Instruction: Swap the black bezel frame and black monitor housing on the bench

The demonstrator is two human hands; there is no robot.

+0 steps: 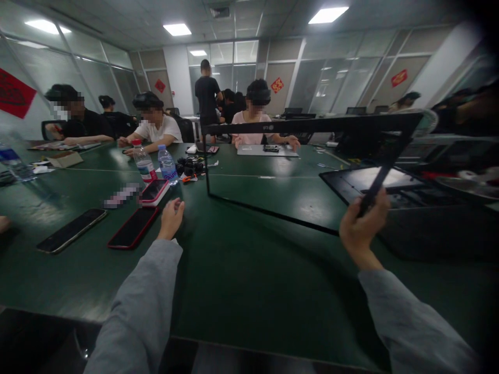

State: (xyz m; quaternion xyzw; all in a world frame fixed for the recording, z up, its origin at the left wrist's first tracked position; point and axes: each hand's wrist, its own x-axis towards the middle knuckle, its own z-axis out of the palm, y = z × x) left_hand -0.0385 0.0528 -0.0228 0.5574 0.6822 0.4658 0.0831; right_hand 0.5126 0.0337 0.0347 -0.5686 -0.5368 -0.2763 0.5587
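My right hand (364, 226) is closed around the right side of a thin black laptop screen bezel (296, 126), an empty rectangular frame with an LG logo on its upper strip. The bezel stands tilted above the green table, and its lower strip slants down toward my hand. My left hand (171, 218) is over the table left of the bezel, apart from it, loosely bent and holding nothing that I can see. Beside that hand lie a red-edged phone (133, 228) and a white-and-pink box with a dark top (155, 192).
Another phone (72, 230) lies further left. Two plastic bottles (167, 165) stand behind the phones, near a heap of black items (191, 166). At right is a dark panel-like device (351, 187) with a bright surface. Across the table (253, 280), people in headsets sit.
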